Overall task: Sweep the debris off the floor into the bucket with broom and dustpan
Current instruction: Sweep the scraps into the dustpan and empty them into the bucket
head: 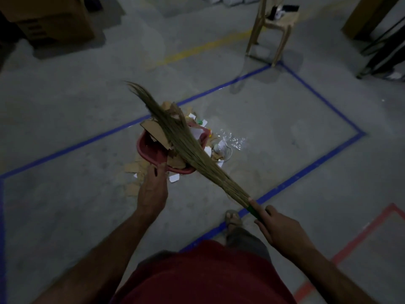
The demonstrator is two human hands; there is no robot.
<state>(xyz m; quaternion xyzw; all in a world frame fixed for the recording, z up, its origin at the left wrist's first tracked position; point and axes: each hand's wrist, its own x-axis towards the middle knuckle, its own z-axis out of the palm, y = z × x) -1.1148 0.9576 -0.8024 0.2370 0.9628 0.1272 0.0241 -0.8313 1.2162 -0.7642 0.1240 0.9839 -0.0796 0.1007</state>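
Debris point(175, 137) is heaped on the red dustpan point(151, 150) (scraps beside it); the broom point(188, 148) is gripped by the right hand point(282, 231), the pan's handle by the left hand point(153, 191); spillage is risked if tilted.

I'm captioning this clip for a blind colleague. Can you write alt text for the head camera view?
Seen from above, the right hand holds a grass broom by its green handle, bristles lying across a red dustpan full of cardboard and paper scraps, which the left hand holds at its near edge. More scraps lie on the grey concrete floor inside blue tape lines.
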